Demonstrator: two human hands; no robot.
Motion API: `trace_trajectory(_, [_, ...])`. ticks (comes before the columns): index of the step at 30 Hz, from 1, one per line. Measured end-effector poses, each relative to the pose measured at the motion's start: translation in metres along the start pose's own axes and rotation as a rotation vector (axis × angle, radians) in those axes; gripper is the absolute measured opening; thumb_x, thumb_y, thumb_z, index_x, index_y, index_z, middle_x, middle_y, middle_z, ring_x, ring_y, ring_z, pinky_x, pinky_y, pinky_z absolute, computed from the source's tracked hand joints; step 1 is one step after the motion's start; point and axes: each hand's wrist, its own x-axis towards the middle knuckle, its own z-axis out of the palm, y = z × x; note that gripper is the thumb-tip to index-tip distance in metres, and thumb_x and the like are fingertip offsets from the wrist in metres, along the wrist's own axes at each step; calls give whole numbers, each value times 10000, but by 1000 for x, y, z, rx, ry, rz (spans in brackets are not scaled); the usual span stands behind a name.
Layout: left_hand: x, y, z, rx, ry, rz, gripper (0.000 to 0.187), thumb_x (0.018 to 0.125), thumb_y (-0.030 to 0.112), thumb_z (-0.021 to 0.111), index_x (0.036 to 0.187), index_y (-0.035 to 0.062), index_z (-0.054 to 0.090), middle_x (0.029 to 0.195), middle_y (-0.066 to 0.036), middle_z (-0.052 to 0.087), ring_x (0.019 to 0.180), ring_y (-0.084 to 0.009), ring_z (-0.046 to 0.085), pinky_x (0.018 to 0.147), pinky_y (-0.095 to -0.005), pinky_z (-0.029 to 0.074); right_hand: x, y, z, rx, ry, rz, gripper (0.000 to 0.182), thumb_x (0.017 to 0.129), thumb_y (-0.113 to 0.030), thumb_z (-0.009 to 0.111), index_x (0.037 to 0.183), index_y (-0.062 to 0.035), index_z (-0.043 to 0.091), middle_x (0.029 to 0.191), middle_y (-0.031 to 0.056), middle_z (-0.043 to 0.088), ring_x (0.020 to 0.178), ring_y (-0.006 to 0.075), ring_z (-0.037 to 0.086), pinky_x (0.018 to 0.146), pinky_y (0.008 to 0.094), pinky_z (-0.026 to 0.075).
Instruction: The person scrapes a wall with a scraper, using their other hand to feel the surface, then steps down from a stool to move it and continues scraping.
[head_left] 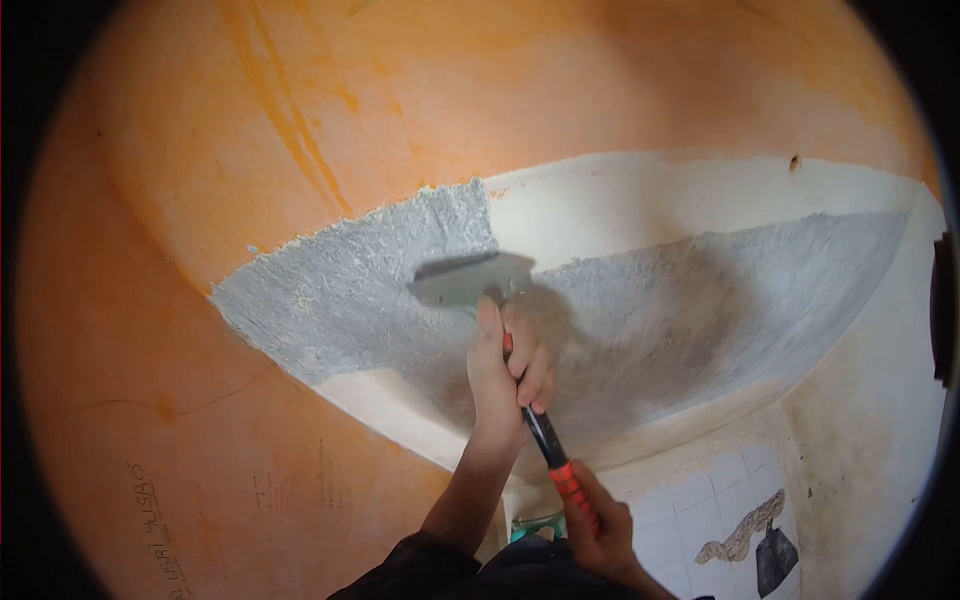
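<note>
A long-handled scraper runs up from low centre to the wall, its wide blade over the rough grey patch. My left hand is wrapped round the upper handle just under the blade, thumb pointing up along it. Lower down, my right hand grips the red and black end of the handle. The blade is slightly blurred and lies near the border where grey surface meets a smooth white band.
Orange painted wall spreads above the patch, with more orange wall bearing handwriting at left. White tiled floor shows below, with a crumpled cloth-like strip and a dark object on it. A dark fixture stands at far right.
</note>
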Motion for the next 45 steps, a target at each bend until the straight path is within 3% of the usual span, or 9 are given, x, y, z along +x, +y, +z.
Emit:
trace_trajectory(2, [5,7,6,-19,-29,4,452,1004,543,372,843,124,419,531,64,287,322,-47,256,279,-206,262,1,-2,1,66,-7,39,476,956,-70,536,1402,39,411,677,1,554,583,47,503,550,213,421])
trace_trajectory(4, [5,8,2,-88,-35,-16,434,1007,534,372,854,131,420,532,66,288,322,-46,254,279,-203,261,0,-6,3,116,-42,160,519,913,-46,587,1409,-4,438,782,79,657,645,78,587,603,224,466])
trace_trajectory(18, [7,8,6,-88,-36,12,397,1017,512,363,889,142,424,530,68,274,327,-40,255,281,-201,260,5,-9,-2,-13,-33,92,538,898,-40,606,1410,-20,439,833,104,662,642,98,593,609,240,479])
trace_trajectory(23, [2,3,-2,-159,-43,-27,349,1048,430,325,909,139,459,552,61,302,317,-34,258,241,-187,278,-3,-2,6,35,11,14,532,901,-50,615,1404,-25,445,794,100,654,620,104,595,598,232,473])
trace_trajectory(27, [11,12,11,-156,-92,55,352,1048,431,321,918,139,469,551,60,302,315,-33,257,240,-184,275,11,-15,-2,-40,-33,7,494,936,-61,558,1398,37,411,734,44,603,627,63,531,595,215,438])
trace_trajectory(29, [8,15,11,-165,-51,21,355,1048,432,321,928,139,480,548,60,301,311,-33,256,240,-186,279,9,-19,-1,3,-35,56,540,897,-39,614,1407,-22,436,784,85,644,612,105,601,572,230,459])
trace_trajectory(35, [14,19,15,-130,-130,28,389,1020,508,357,919,141,441,544,78,293,328,-27,252,271,-182,264,12,-18,-3,33,-62,30,552,903,-44,611,1416,-7,412,864,117,684,654,121,638,607,246,486])
trace_trajectory(41, [9,17,13,-149,-83,-10,396,1021,507,356,904,140,447,541,75,295,330,-30,257,275,-182,271,10,-15,2,-4,-4,-61,545,905,-37,605,1413,-4,412,865,121,687,657,121,628,617,247,489])
trace_trajectory(45, [18,31,30,-55,-87,52,410,1014,524,362,901,140,453,532,78,283,325,-31,251,274,-187,262,20,-32,-6,53,-41,20,549,909,-42,601,1420,-5,402,839,121,679,647,117,615,604,249,483])
